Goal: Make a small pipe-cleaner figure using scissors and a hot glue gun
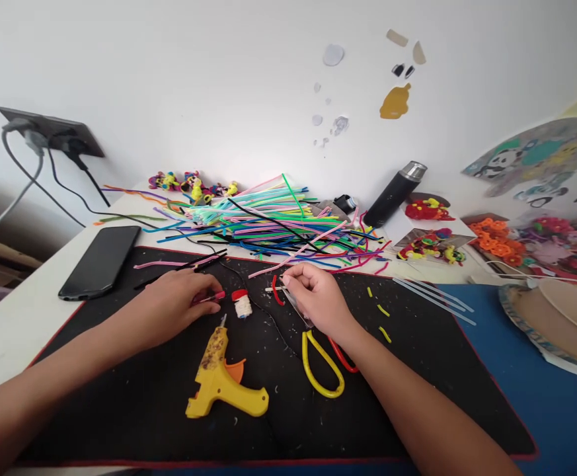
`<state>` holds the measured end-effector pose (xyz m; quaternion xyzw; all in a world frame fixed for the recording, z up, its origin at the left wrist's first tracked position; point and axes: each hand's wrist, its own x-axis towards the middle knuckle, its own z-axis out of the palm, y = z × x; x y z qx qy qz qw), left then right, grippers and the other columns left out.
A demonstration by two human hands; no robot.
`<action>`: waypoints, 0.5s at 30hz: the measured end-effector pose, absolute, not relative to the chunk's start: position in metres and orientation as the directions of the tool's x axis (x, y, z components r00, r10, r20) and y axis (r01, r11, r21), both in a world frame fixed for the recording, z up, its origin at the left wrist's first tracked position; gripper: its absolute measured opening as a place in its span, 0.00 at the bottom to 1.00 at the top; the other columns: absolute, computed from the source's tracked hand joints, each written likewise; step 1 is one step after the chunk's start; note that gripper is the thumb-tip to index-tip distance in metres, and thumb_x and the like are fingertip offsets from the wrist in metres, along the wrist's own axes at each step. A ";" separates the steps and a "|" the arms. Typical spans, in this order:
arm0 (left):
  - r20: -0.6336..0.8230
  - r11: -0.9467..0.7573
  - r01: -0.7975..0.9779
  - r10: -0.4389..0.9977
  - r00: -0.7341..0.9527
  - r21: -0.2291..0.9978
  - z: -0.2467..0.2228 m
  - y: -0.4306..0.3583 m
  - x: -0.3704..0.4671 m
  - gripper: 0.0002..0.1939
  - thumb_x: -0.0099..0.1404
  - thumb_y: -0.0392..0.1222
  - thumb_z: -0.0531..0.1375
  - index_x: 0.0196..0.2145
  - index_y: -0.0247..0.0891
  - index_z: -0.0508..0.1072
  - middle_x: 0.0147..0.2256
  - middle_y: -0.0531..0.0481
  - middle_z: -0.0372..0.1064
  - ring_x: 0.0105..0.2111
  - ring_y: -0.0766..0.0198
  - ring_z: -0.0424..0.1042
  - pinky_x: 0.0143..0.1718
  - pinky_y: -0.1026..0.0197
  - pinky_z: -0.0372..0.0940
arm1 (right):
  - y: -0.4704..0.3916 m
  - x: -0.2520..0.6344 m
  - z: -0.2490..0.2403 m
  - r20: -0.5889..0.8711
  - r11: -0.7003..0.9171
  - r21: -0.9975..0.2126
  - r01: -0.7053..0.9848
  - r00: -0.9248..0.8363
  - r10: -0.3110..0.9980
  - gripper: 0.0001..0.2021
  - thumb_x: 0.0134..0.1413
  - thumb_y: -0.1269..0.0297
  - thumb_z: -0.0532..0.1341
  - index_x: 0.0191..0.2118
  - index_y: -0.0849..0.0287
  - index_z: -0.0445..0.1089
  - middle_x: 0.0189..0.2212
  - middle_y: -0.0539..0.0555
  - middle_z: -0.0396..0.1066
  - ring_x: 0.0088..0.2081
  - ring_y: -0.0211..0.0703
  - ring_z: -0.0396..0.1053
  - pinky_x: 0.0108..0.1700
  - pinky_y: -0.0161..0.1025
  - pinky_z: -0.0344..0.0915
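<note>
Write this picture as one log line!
left hand: holding small pink piece | right hand: pinched near yellow-and-red-handled scissors, contents unclear | between hands: red-and-white fuzzy cylinder | front: yellow plastic glue gun

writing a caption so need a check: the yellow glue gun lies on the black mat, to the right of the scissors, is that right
Not quite: the head view shows the yellow glue gun to the left of the scissors. It does lie on the black mat.

2 hands point(182, 297) | 1 glue gun point(216, 380) | 3 yellow snippets point(383, 310) | perhaps 3 sticks point(434, 301)
</note>
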<state>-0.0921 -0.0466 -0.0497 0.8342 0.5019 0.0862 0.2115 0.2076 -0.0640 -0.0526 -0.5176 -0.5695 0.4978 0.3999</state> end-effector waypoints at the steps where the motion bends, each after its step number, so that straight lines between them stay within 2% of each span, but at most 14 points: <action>1: -0.082 -0.394 0.807 0.877 0.473 0.440 -0.052 -0.047 -0.093 0.16 0.69 0.57 0.61 0.43 0.45 0.80 0.35 0.46 0.78 0.38 0.49 0.75 0.39 0.54 0.63 | -0.062 0.210 -0.049 -0.057 -0.032 -0.984 0.178 -0.136 0.989 0.12 0.61 0.52 0.65 0.36 0.56 0.72 0.18 0.41 0.59 0.16 0.33 0.52 0.21 0.34 0.49; 5: -0.007 -0.425 0.809 0.884 0.468 0.406 -0.057 -0.047 -0.095 0.18 0.71 0.60 0.59 0.39 0.44 0.79 0.36 0.44 0.78 0.39 0.48 0.75 0.42 0.52 0.65 | -0.056 0.215 -0.043 -0.031 -0.019 -0.990 0.139 -0.090 0.995 0.15 0.58 0.49 0.67 0.36 0.56 0.71 0.17 0.40 0.57 0.15 0.32 0.51 0.19 0.33 0.48; 10: 0.111 -0.458 0.823 0.887 0.448 0.336 -0.052 -0.050 -0.098 0.26 0.71 0.66 0.58 0.48 0.41 0.79 0.47 0.39 0.78 0.49 0.43 0.74 0.53 0.45 0.66 | -0.058 0.219 -0.051 -0.044 -0.040 -0.995 0.092 -0.046 0.998 0.18 0.56 0.45 0.69 0.35 0.56 0.70 0.15 0.39 0.57 0.14 0.32 0.51 0.18 0.33 0.47; 15: 0.186 -0.544 0.775 0.839 0.511 0.322 -0.026 -0.060 -0.072 0.22 0.77 0.61 0.54 0.46 0.43 0.80 0.47 0.41 0.78 0.51 0.46 0.73 0.53 0.47 0.67 | -0.059 0.234 -0.049 -0.023 -0.023 -1.000 0.008 -0.005 1.000 0.21 0.54 0.43 0.71 0.35 0.56 0.70 0.14 0.38 0.54 0.13 0.32 0.50 0.16 0.33 0.45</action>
